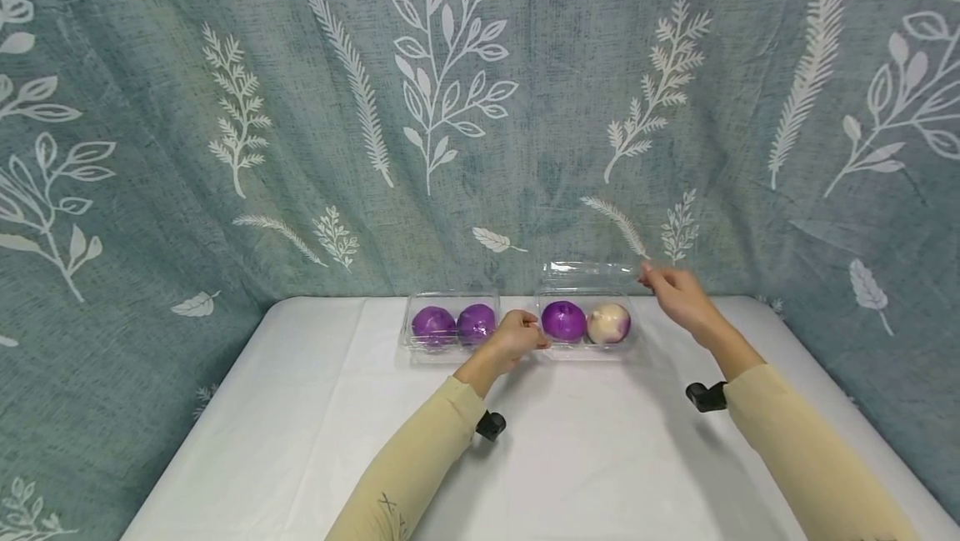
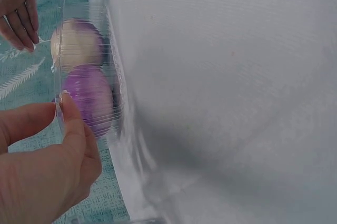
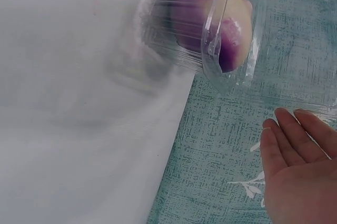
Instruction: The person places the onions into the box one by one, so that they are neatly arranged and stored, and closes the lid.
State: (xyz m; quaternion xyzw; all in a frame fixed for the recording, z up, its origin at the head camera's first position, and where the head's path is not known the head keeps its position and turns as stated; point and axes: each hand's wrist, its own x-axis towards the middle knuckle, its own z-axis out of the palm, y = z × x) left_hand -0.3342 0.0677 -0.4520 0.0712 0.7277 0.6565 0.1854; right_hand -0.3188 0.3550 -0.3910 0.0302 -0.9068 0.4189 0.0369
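Observation:
A clear plastic clamshell container stands near the table's back edge with its transparent lid raised. In it sit a glossy purple onion-like bulb and a cream bulb with purple patches. My left hand pinches the container's rim at its front left corner, thumb and forefinger together in the left wrist view. At the lid's upper right corner is my right hand. Its fingers look straight at the lid's edge in the right wrist view; the thumb is hidden there.
To the left stands a second clear container with two purple bulbs inside. A white cloth covers the table. Behind it hangs a green-blue curtain with white leaf prints.

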